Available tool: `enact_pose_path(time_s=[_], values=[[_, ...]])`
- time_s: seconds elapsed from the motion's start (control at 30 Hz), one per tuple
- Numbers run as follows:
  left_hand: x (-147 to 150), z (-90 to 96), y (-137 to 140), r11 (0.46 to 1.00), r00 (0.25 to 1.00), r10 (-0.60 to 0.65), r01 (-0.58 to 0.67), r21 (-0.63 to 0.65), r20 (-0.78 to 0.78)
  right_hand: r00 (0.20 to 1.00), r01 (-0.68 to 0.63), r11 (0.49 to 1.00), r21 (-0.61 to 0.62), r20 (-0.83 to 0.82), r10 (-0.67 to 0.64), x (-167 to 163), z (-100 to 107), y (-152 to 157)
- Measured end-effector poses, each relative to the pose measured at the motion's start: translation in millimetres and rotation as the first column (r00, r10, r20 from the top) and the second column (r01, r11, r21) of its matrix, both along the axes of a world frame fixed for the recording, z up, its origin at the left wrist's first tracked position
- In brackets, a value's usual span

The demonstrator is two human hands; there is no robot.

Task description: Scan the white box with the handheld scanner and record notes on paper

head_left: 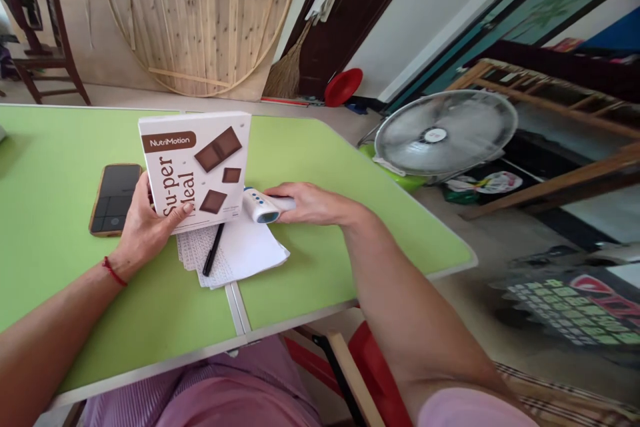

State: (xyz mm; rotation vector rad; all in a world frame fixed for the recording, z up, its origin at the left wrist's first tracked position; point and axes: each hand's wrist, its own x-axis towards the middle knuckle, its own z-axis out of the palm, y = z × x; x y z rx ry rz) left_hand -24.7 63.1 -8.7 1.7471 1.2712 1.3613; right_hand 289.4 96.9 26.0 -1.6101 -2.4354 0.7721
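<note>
My left hand (pixel 150 227) grips a white and brown NutriMotion meal box (pixel 213 180) by its lower left side, thumb across the front, holding it upright and slightly tilted. In my right hand (pixel 313 203) is a white handheld scanner-like device with blue buttons and a small screen, perhaps an infrared thermometer (pixel 260 205); its front end is partly behind the box's right edge. Below the box lies a stack of papers (pixel 257 250), some printed with small characters. A black pen (pixel 214 250) rests on them, its upper end hidden by the box.
A smartphone (pixel 116 197) lies left of the box on the green folding table (pixel 310 287). Beyond the table's right side stands a fan (pixel 445 133). A wooden chair (pixel 55 47) and a large round wooden board (pixel 200 13) are at the back.
</note>
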Motion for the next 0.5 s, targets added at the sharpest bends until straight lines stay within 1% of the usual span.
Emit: enact_pose_path(time_s=[0.07,0.13,0.17,0.23,0.33,0.4,0.47,0.5], values=[[-0.2,0.9,-1.8,1.0,1.0,-0.005,0.005,-0.01,0.006,0.997,0.002,0.999,0.053,0.076,-0.006,-6.5,-4.8,3.6],[-0.3,0.7,-2.6,1.0,1.0,-0.018,0.018,0.014,0.002,0.995,0.02,0.995,0.095,0.099,-0.029,-9.1,-11.8,4.2],[-0.4,0.1,-2.3,0.999,1.0,-0.009,0.009,0.047,-0.015,0.994,0.027,0.993,0.114,0.099,-0.039,-8.4,-16.0,4.0],[-0.5,-1.9,-0.1,0.988,0.997,0.052,-0.043,0.145,-0.063,0.995,0.02,0.986,0.168,0.089,-0.035,-3.5,-25.1,3.6],[-0.6,-5.4,6.5,0.958,0.984,0.152,-0.122,0.261,-0.095,0.997,-0.021,0.951,0.31,0.077,-0.003,5.9,-36.2,3.1],[-0.9,-7.5,12.1,0.946,0.978,0.187,-0.155,0.285,-0.089,0.999,-0.034,0.894,0.446,0.041,0.018,6.9,-38.8,1.4],[-1.6,-9.6,17.5,0.939,0.974,0.204,-0.167,0.301,-0.096,0.998,-0.021,0.795,0.606,-0.038,0.056,0.2,-37.0,-3.0],[-2.1,-10.6,19.8,0.938,0.974,0.201,-0.16,0.307,-0.106,0.992,-0.026,0.741,0.671,-0.075,0.103,-6.2,-35.2,-6.3]])
